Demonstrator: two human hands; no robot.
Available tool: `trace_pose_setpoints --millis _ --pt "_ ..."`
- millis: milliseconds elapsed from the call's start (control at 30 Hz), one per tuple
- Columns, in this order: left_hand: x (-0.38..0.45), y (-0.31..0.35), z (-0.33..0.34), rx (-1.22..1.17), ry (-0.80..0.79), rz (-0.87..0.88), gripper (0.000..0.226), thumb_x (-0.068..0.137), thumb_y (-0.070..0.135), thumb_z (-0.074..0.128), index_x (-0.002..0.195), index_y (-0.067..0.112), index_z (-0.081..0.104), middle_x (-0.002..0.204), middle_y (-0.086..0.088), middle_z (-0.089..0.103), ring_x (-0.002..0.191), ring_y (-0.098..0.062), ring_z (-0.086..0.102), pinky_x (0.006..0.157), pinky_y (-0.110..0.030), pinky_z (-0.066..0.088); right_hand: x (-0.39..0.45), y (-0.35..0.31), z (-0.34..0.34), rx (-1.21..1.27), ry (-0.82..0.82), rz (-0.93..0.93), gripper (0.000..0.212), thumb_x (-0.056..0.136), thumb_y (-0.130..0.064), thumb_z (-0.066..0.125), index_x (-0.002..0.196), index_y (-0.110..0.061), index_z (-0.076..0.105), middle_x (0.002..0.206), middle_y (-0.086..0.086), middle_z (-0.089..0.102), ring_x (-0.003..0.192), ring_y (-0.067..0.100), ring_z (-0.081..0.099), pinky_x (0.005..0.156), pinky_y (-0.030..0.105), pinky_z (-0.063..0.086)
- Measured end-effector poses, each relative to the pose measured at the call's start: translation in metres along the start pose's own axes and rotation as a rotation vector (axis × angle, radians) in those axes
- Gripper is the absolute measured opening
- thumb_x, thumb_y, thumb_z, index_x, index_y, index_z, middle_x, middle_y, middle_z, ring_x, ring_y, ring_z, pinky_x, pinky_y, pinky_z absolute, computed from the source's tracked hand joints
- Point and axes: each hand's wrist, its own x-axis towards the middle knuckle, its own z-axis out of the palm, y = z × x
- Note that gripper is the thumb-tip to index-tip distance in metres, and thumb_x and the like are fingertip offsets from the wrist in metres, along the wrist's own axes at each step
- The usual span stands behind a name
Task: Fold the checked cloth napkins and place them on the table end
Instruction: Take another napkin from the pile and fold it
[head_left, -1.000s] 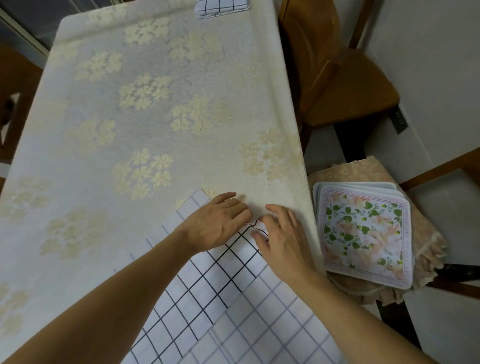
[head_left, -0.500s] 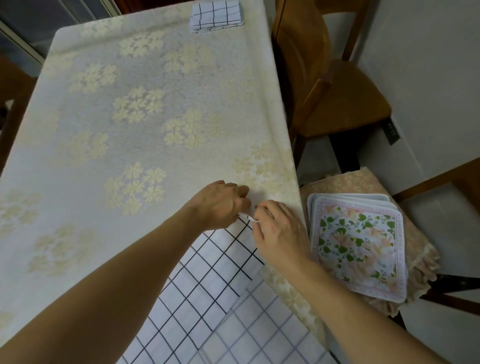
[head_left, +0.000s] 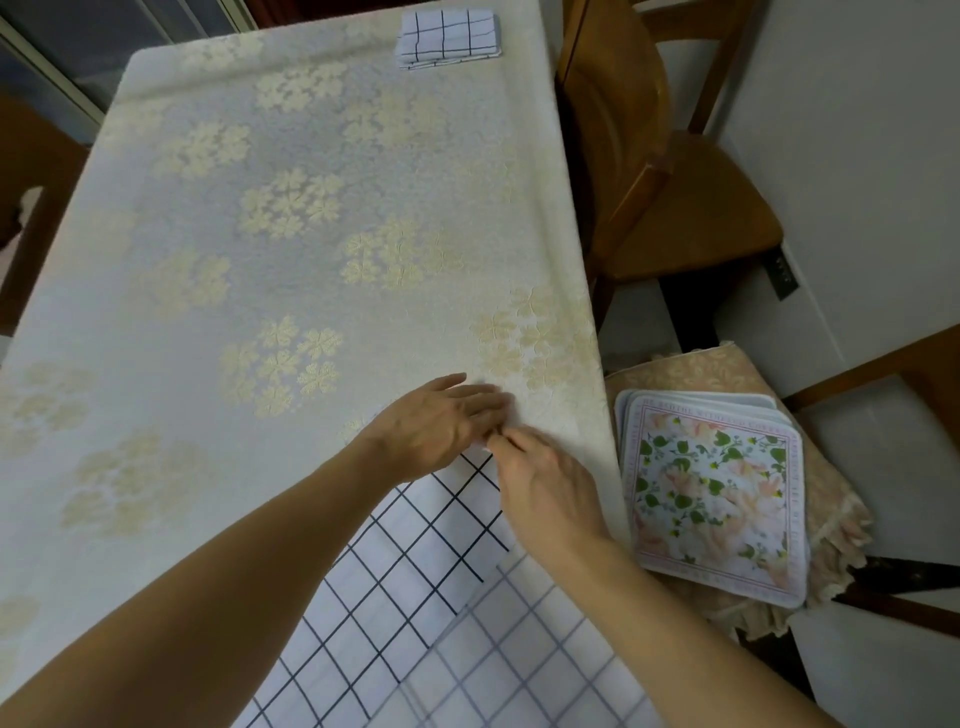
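Both hands (head_left: 441, 431) pinch napkin (head_left: 415, 597) corner on floral tablecloth (head_left: 260, 234).

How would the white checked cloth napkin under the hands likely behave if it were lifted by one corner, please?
The white checked cloth napkin would probably hang limp: it lies flat with a soft fold. It looks thin, so likely light. On the textured cream floral tablecloth it may drag rather than slide.

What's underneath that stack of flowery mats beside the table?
The floral mats rest on a beige patterned cloth with a frilly edge, draped over some seat. The seat itself is covered, so its surface cannot be seen.
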Motion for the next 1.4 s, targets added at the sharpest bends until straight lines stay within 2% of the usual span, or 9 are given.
trace_pose_setpoints --millis 233,433,567,667,800,933,1133,1267,1400 --pt "-0.033 0.009 -0.021 -0.004 0.053 0.007 0.048 0.092 0.013 0.043 0.138 0.008 0.056 0.143 -0.008 0.056 0.132 -0.025 0.053 0.112 -0.045 0.037 -0.029 -0.032 0.001 0.009 0.128 -0.071 0.047 0.079 0.001 0.065 0.125 -0.005 0.065 0.119 0.011 0.069 0.109 0.026 0.067 0.09 0.032 0.056" --pt "-0.111 0.016 -0.042 -0.004 0.105 -0.047 0.062 0.082 -0.005 0.04 0.142 0.005 0.051 0.146 -0.012 0.052 0.134 -0.028 0.051 0.111 -0.048 0.041 -0.059 -0.072 0.009 0.027 0.128 -0.201 0.064 0.084 0.004 0.057 0.146 -0.006 0.047 0.151 0.014 0.047 0.14 0.032 0.045 0.114 0.043 0.04" --pt "-0.169 0.023 -0.039 -0.013 0.11 -0.117 0.066 0.083 -0.008 0.036 0.148 0.007 0.043 0.152 -0.01 0.045 0.14 -0.027 0.043 0.114 -0.047 0.037 -0.086 -0.108 0.013 0.001 0.106 -0.275 0.06 0.091 -0.003 0.027 0.15 -0.007 0.04 0.157 0.013 0.039 0.147 0.029 0.034 0.115 0.047 0.037" --pt "-0.21 0.033 -0.031 -0.035 0.099 -0.173 0.065 0.087 -0.006 0.031 0.151 0.007 0.038 0.155 -0.01 0.04 0.143 -0.026 0.038 0.117 -0.047 0.033 -0.105 -0.137 0.017 -0.057 0.089 -0.332 0.061 0.09 -0.004 0.022 0.146 -0.004 0.046 0.153 0.014 0.044 0.146 0.031 0.035 0.115 0.048 0.037" --pt "-0.263 0.049 -0.016 -0.056 0.092 -0.259 0.057 0.102 0.007 0.008 0.152 0.007 0.034 0.158 -0.009 0.035 0.146 -0.023 0.033 0.121 -0.042 0.026 -0.131 -0.174 0.031 -0.101 0.081 -0.4 0.058 0.091 -0.006 0.026 0.143 -0.003 0.051 0.149 0.015 0.049 0.143 0.031 0.041 0.115 0.046 0.037" --pt "-0.304 0.067 0.005 -0.092 0.099 -0.321 0.066 0.105 0.021 -0.012 0.154 0.007 0.03 0.16 -0.008 0.03 0.148 -0.022 0.028 0.121 -0.041 0.022 -0.156 -0.198 0.053 -0.108 0.009 -0.453 0.057 0.091 -0.007 0.028 0.144 -0.003 0.05 0.15 0.015 0.048 0.143 0.031 0.04 0.113 0.046 0.04" --pt "-0.347 0.087 0.05 -0.142 0.124 -0.406 0.051 0.106 0.014 0.015 0.155 0.007 0.028 0.161 -0.009 0.03 0.148 -0.025 0.029 0.122 -0.037 0.012 -0.179 -0.216 0.088 -0.124 -0.105 -0.485 0.06 0.085 -0.009 0.041 0.144 -0.004 0.049 0.151 0.014 0.047 0.142 0.031 0.042 0.113 0.046 0.039" --pt "-0.359 0.1 0.083 -0.151 0.134 -0.44 0.053 0.104 0.014 0.032 0.156 0.011 0.024 0.162 -0.007 0.026 0.15 -0.024 0.025 0.123 -0.039 0.017 -0.186 -0.215 0.111 -0.138 -0.157 -0.485 0.062 0.081 -0.007 0.055 0.143 -0.004 0.05 0.15 0.014 0.048 0.141 0.032 0.044 0.114 0.046 0.036" --pt "-0.361 0.112 0.101 -0.181 0.144 -0.466 0.054 0.103 0.016 0.028 0.156 0.014 0.019 0.162 -0.008 0.027 0.15 -0.024 0.025 0.12 -0.043 0.024 -0.189 -0.209 0.126 -0.156 -0.261 -0.478 0.079 0.071 -0.009 0.08 0.144 -0.003 0.049 0.15 0.015 0.048 0.141 0.032 0.042 0.112 0.048 0.041"
